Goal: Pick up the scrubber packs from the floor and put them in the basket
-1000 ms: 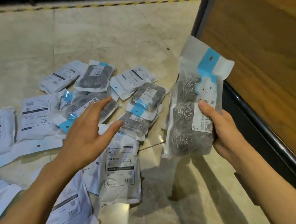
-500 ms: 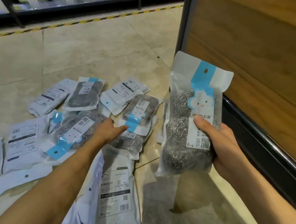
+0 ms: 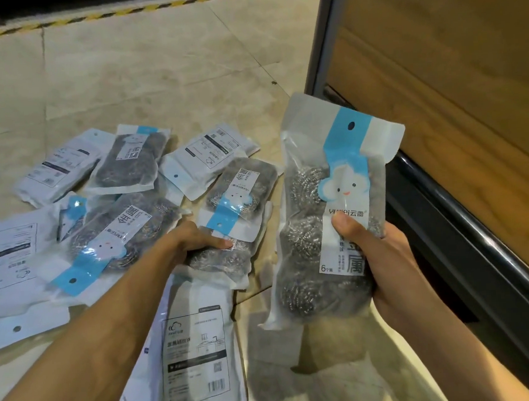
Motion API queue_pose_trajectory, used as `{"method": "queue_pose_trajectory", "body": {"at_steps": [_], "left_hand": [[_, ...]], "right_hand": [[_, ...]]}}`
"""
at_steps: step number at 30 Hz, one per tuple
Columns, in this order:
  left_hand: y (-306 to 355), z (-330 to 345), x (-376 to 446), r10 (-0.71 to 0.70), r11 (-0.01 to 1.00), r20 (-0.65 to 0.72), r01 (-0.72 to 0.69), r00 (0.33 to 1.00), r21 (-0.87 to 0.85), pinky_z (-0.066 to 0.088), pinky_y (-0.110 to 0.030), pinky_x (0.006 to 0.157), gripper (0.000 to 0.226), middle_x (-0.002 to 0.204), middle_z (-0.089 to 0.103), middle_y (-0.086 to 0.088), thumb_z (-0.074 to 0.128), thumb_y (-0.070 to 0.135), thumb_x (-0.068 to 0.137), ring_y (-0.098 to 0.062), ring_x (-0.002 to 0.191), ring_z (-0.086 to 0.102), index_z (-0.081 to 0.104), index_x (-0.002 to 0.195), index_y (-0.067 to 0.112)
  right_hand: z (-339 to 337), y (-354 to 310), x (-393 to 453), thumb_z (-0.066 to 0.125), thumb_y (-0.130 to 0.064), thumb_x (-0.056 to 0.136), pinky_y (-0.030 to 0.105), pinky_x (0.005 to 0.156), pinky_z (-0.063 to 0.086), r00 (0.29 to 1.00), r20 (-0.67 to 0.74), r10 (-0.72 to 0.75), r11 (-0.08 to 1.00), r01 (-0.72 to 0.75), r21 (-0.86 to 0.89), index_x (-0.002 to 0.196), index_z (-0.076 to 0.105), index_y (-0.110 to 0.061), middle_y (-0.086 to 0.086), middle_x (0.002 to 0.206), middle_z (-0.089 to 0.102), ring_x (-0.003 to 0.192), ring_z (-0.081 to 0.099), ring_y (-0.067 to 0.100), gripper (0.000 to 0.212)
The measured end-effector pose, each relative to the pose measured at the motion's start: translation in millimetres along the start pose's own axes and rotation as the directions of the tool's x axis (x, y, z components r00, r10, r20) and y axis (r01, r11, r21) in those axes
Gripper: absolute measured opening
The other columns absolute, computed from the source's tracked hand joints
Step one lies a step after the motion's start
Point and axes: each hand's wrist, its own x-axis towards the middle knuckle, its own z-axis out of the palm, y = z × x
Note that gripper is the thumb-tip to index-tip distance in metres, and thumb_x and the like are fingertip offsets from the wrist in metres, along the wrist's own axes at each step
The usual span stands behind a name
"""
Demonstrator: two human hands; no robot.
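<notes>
The right hand (image 3: pixel 380 261) holds one scrubber pack (image 3: pixel 329 227) up off the floor. The thumb presses on the front label and the other fingers wrap round the back, so the grip is tight on the lower half of the pack. The pack stands almost upright with its blue tab at the top.

The left hand (image 3: pixel 198 242) reaches down to a second pack (image 3: pixel 220 261) lying on the floor. Its thumb lies on top of that pack and its fingers curl at the pack's edge, so the grip looks closed on it, but the pack has not left the floor. Another pack with a blue strip (image 3: pixel 238 198) lies partly on top of it.

The wrap is smooth plastic, so the pack could slip out of a thin pinch. Lifting the lower pack could also drag the upper one along or flip it over.

More packs lie spread toward the left edge of the floor (image 3: pixel 158 68), some face down and white (image 3: pixel 200 351). The far part of the floor is bare, so there is room to move there. On the right a wooden wall (image 3: pixel 453 83) with a dark rail (image 3: pixel 472 220) stands close to the right hand. No basket shows here.
</notes>
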Motion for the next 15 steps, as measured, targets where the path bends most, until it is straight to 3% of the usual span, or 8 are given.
{"method": "queue_pose_trajectory", "body": {"at_steps": [1, 4, 8, 11, 13, 15], "left_hand": [[-1.9, -1.6, -1.9, -0.005, 1.000, -0.013, 0.005, 1.000, 0.004, 0.050, -0.023, 0.048, 0.053, 0.094, 0.063, -0.010, 0.093, 0.010, 0.071, -0.017, 0.075, 0.061, 0.053, 0.105, 0.003], [-11.4, -11.1, -7.4, 0.000, 1.000, 0.042, 0.000, 0.999, 0.007, 0.058, -0.031, 0.058, 0.089, 0.104, 0.072, -0.018, 0.100, 0.014, 0.058, -0.025, 0.077, 0.069, 0.053, 0.130, -0.007], [-21.8, -24.7, -33.0, 0.068, 0.994, 0.053, -0.072, 0.996, 0.076, 0.064, -0.050, 0.079, 0.078, 0.101, 0.077, -0.022, 0.102, 0.025, 0.047, -0.028, 0.076, 0.071, 0.068, 0.112, -0.003], [-28.3, -44.3, -55.8, 0.135, 0.974, 0.035, -0.139, 0.990, 0.177, 0.062, -0.037, 0.071, 0.069, 0.099, 0.076, -0.012, 0.100, 0.031, 0.051, -0.024, 0.082, 0.074, 0.064, 0.108, 0.012], [-37.1, -63.2, -72.1, 0.130, 0.972, 0.023, -0.132, 0.991, 0.194, 0.061, -0.042, 0.087, 0.088, 0.107, 0.075, -0.008, 0.100, 0.038, 0.040, -0.027, 0.095, 0.073, 0.061, 0.117, 0.018], [-48.8, -79.8, -99.5, 0.126, 0.978, 0.002, -0.124, 0.992, 0.170, 0.059, -0.045, 0.094, 0.088, 0.110, 0.076, -0.006, 0.103, 0.035, 0.046, -0.027, 0.099, 0.073, 0.061, 0.122, 0.021]], "right_hand": [[2.1, 1.8, 0.5, 0.074, -0.034, 0.079, 0.037, 0.082, 0.062, 1.000, -0.006, 0.002, 1.000, -0.002, -0.006, 0.128, 0.068, -0.023, 0.001, 0.112, 0.080, 0.101, 0.077, 0.022, 0.051], [8.5, 3.1, 0.4, 0.074, -0.029, 0.086, 0.043, 0.089, 0.059, 1.000, -0.002, 0.028, 1.000, -0.028, -0.013, 0.128, 0.069, -0.021, 0.003, 0.112, 0.080, 0.102, 0.077, 0.024, 0.043], [14.7, 0.1, -1.5, 0.071, -0.022, 0.093, 0.041, 0.088, 0.061, 1.000, 0.002, 0.025, 1.000, -0.025, -0.018, 0.128, 0.068, -0.020, 0.002, 0.112, 0.080, 0.101, 0.077, 0.022, 0.035], [18.9, 0.3, -4.7, 0.074, -0.022, 0.091, 0.034, 0.084, 0.064, 1.000, -0.007, 0.013, 0.999, -0.013, -0.038, 0.123, 0.070, -0.021, 0.000, 0.108, 0.081, 0.099, 0.078, 0.019, 0.032], [23.4, -0.9, -10.1, 0.076, -0.023, 0.089, 0.034, 0.082, 0.063, 0.999, -0.031, 0.028, 0.999, -0.029, -0.045, 0.118, 0.071, -0.023, -0.001, 0.104, 0.081, 0.096, 0.078, 0.018, 0.029], [29.3, -5.6, -19.0, 0.077, -0.024, 0.088, 0.038, 0.082, 0.061, 0.998, -0.044, 0.053, 0.997, -0.056, -0.054, 0.117, 0.072, -0.023, 0.000, 0.104, 0.081, 0.095, 0.079, 0.019, 0.030]]}}
